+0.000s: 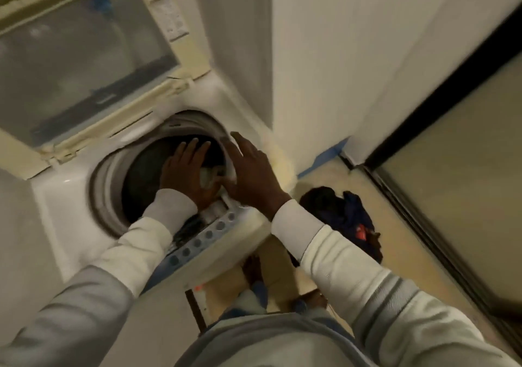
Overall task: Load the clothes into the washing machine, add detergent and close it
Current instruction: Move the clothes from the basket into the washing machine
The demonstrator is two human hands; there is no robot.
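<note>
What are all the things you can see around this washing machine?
washing machine: one, white, left side
lid: one, cream with clear window, raised behind the drum
drum: one, grey rim, dark clothes inside
control panel: one, bluish with round buttons, machine's front edge
clothes pile: one, dark navy, on the floor at right
tape: one strip, blue, foot of the wall
sliding door: one, dark frame, far right
left hand: one, in the drum mouth, fingers straight
right hand: one, over the drum's right rim, open
</note>
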